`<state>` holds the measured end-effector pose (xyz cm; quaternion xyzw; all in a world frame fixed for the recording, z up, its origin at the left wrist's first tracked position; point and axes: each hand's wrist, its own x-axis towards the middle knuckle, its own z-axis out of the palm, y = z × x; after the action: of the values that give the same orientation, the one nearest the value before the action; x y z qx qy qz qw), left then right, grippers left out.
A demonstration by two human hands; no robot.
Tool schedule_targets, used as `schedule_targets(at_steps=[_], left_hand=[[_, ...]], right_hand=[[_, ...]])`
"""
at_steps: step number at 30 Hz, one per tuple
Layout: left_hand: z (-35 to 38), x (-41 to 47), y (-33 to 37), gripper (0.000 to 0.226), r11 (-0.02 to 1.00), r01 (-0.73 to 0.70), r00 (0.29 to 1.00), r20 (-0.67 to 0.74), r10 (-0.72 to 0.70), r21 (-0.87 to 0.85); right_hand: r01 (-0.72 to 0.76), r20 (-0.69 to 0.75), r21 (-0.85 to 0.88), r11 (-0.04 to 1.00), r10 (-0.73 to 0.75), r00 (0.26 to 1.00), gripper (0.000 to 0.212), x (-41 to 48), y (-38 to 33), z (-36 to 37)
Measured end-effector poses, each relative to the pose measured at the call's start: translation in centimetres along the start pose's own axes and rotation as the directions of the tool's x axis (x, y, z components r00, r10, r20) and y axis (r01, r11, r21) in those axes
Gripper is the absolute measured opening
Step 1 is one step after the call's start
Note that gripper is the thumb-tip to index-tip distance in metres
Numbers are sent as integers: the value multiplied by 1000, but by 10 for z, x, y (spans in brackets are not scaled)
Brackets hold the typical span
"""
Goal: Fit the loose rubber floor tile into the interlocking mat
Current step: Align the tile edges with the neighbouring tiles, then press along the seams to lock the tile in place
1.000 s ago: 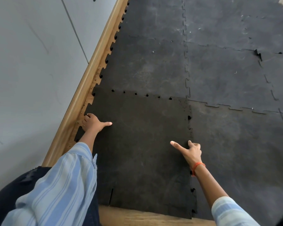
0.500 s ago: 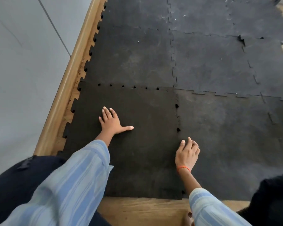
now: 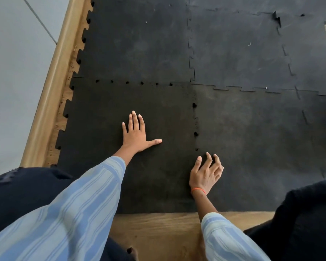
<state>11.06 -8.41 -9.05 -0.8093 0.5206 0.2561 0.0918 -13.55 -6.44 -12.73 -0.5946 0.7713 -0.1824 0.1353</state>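
The loose black rubber tile [image 3: 105, 117] lies flat at the near left corner of the interlocking mat [image 3: 243, 53], darker than its neighbours. Small gaps show along its far seam and its right seam, where some tabs sit unseated. My left hand [image 3: 135, 134] rests palm down on the tile's middle, fingers together and thumb spread right. My right hand [image 3: 205, 172], with an orange wrist band, presses with curled fingers on the right seam near the tile's front corner. Neither hand holds anything.
A wooden skirting board [image 3: 53, 87] and grey wall [image 3: 13, 72] run along the left. Bare wooden floor [image 3: 158, 230] lies at the near edge. My dark-clothed knees [image 3: 307, 219] flank the tile. A raised torn tab [image 3: 276, 17] shows far right.
My left hand moved from the tile's left edge to its middle and flattened. My right hand stopped pointing and curled onto the right seam. The view shifted closer over the tile.
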Motion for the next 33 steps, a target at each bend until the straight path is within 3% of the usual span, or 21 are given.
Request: schedule_targets(at_steps=[11,15,18,21,26,30,33], left_hand=[[9,3,0,132,1000,4,999,-47,-4,2],[9,3,-1,132,1000,5,998,-56,-5,2],[8,2,1,132,1000,3,999,-49,-4,-10],[6,3,1,133,1000,15,999,-44,-15,-5],[5,4,3,134,1000,13,999,-34,-13,-6],[6,5,2,134,1000,15,999,-38,-15,4],[7,5,2,133,1000,20,999,-32,-20,7]], right_hand=[[28,-32,-146,989,-33,999,42,-27,15,0],[-41,-68,10,999,42,997,42,-3,-2,0],[67,-17,-9,998,-67,998,40,15,-9,8],[140,26,-109,984,-138,990,46,18,-10,14],[154,144,-178,972,-129,981,58,25,-13,13],[87,67,-181,980,-76,995,51,50,-12,15],[165,53,-207,964,-158,986,60,58,-15,15]])
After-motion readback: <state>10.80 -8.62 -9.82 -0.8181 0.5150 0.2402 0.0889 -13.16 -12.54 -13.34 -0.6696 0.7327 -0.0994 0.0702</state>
